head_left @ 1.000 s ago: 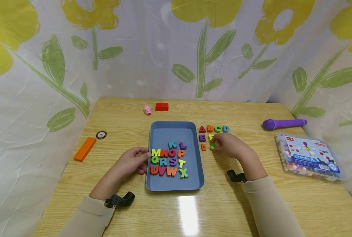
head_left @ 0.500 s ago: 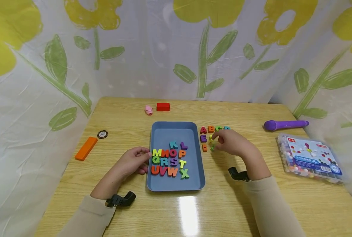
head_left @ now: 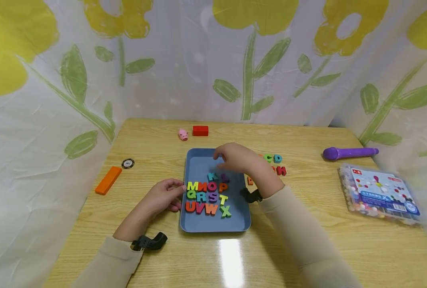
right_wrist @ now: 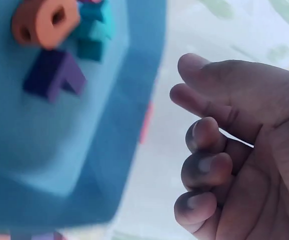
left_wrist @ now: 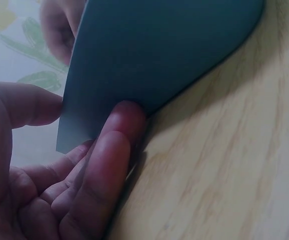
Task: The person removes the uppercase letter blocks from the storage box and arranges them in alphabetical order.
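Observation:
A blue tray [head_left: 215,224] holds several colourful letter blocks, among them a green X [head_left: 226,211], an orange P [head_left: 223,187] and a purple L [right_wrist: 54,75]. My left hand [head_left: 164,196] grips the tray's left wall. In the left wrist view the thumb [left_wrist: 39,105] is at the rim and the fingers lie along the outer side. Over the tray's upper part hovers my right hand [head_left: 236,160], holding nothing, its fingers loosely bent in the right wrist view. Letters on the table right of the tray include a blue D [head_left: 278,158] and a red H [head_left: 281,171]; my right arm hides others.
A pink pig figure [head_left: 183,135] and a red block [head_left: 200,131] stand at the table's back. Left lie a poker chip [head_left: 128,163] and an orange bar [head_left: 108,180]. Right are a purple toy microphone [head_left: 350,153] and a clear box of beads [head_left: 380,194].
My right hand let go of a green letter beside the tray, lifted off, and moved left over the tray. My left hand has stayed at the tray's edge.

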Tool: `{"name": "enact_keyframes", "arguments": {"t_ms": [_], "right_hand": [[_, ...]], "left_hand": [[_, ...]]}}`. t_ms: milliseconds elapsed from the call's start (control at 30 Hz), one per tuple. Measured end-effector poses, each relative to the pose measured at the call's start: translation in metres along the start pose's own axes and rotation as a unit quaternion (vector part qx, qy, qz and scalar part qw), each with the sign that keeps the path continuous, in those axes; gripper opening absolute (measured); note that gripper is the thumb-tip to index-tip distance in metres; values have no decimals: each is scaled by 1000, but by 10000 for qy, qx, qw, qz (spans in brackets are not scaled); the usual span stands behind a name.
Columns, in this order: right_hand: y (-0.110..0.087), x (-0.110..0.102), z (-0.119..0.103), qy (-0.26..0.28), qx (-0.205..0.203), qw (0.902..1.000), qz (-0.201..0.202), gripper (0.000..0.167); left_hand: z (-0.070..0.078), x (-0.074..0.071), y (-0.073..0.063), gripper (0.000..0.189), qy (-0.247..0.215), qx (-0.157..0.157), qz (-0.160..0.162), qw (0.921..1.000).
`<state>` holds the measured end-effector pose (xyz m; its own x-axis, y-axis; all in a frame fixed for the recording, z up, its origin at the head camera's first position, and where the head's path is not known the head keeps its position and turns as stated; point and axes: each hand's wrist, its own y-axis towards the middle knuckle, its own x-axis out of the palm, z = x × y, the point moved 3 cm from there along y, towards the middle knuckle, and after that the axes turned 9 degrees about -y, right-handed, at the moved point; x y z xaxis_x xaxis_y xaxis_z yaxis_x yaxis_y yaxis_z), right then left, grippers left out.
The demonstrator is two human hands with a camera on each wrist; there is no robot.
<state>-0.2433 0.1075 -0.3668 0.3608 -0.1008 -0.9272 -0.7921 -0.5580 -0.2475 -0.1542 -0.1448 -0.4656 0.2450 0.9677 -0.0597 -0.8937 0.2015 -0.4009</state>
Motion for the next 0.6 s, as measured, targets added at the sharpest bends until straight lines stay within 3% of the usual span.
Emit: {"name": "enact_keyframes", "arguments": {"t_ms": [267,600], "right_hand": [[22,20,-9,-206,420,9962,-735,34],[27,25,-10,-356,398,9952,-824,35]], "left_hand": [[1,1,1,45,-72,122,126,9998],[2,-2,-2,41,-78,363,535,9979]]}}
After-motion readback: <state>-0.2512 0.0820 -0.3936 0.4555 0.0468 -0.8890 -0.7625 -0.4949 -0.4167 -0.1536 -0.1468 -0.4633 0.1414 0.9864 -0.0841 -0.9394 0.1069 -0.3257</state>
